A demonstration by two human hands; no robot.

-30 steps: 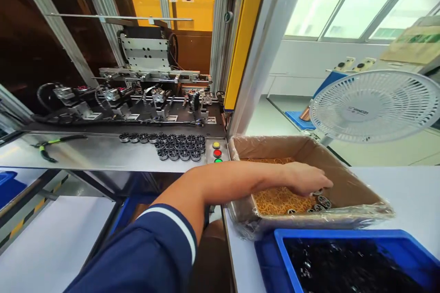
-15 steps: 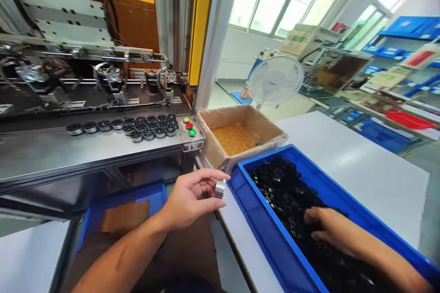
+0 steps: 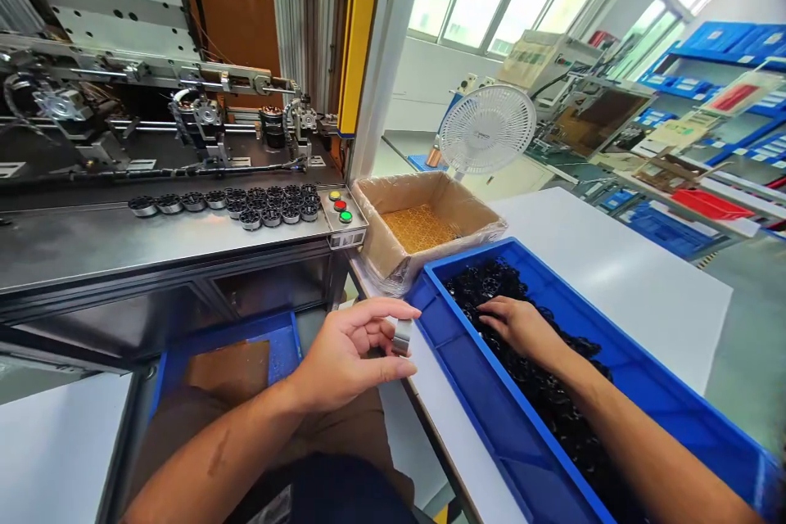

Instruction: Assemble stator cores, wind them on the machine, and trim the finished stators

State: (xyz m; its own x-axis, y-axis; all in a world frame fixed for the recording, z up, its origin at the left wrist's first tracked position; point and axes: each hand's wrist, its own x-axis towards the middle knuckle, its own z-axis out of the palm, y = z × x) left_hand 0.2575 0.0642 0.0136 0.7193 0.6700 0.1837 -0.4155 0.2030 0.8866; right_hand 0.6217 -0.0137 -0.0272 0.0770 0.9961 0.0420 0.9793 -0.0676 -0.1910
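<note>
Between thumb and fingers, my left hand (image 3: 353,348) grips a short silvery metal ring (image 3: 402,336) in front of the blue bin's near corner. My right hand (image 3: 521,332) reaches into the blue bin (image 3: 491,417), fingers curled down among many small black plastic parts (image 3: 571,417). Whether its fingertips have hold of one of these parts is hidden. On the machine's metal ledge lie several assembled pieces (image 3: 270,205), black plastic on top with silvery rims, packed close together in rows.
A plastic-lined cardboard box (image 3: 393,258) with amber-coloured contents stands behind the bin. Left of it is a button panel (image 3: 344,217) with yellow, red and green buttons. A white fan (image 3: 488,131) stands beyond. Below the ledge, a blue tray (image 3: 282,344) holds cardboard.
My right hand has moved from deeper in the bin toward its left side and far end. The left hand still holds the metal ring, nearly in place. The view has shifted slightly.
</note>
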